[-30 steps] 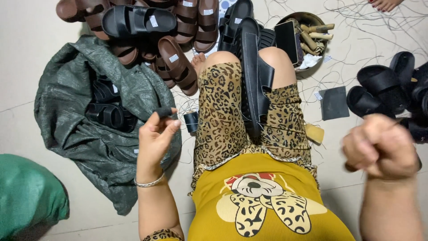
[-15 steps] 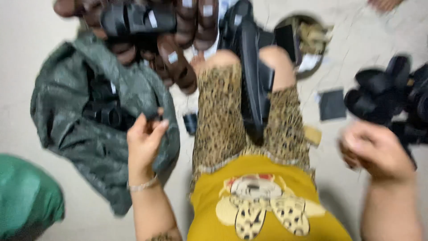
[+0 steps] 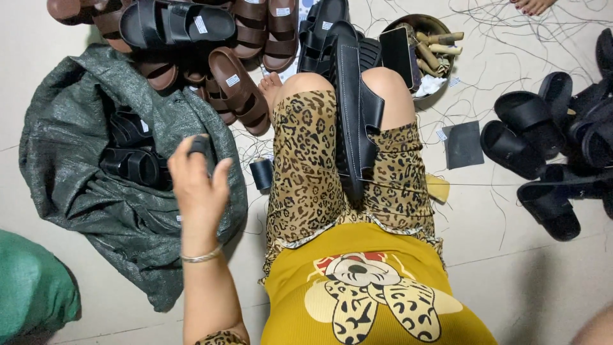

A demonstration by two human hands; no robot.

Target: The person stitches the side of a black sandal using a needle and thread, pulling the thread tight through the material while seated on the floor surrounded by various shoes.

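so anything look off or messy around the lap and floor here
Loose threads lie scattered over the floor, thickest at the top right. A black sandal is wedged on edge between the knees instead of lying flat. The left hand pinches a small dark object, too small to identify.

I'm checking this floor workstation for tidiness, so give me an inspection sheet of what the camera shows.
Surface: pale floor, threads strewn on it.
Job's things: black sandal lying along the lap; small dark piece at the left hand's fingertips.
Clutter: brown sandals, black slides, grey sack holding black sandals, bowl of tools, thread spool, green bag.
Grippers: left hand raised over the sack; right hand barely in view at the corner.
Cables: nothing seen.
Surroundings: another person's foot at the top edge.
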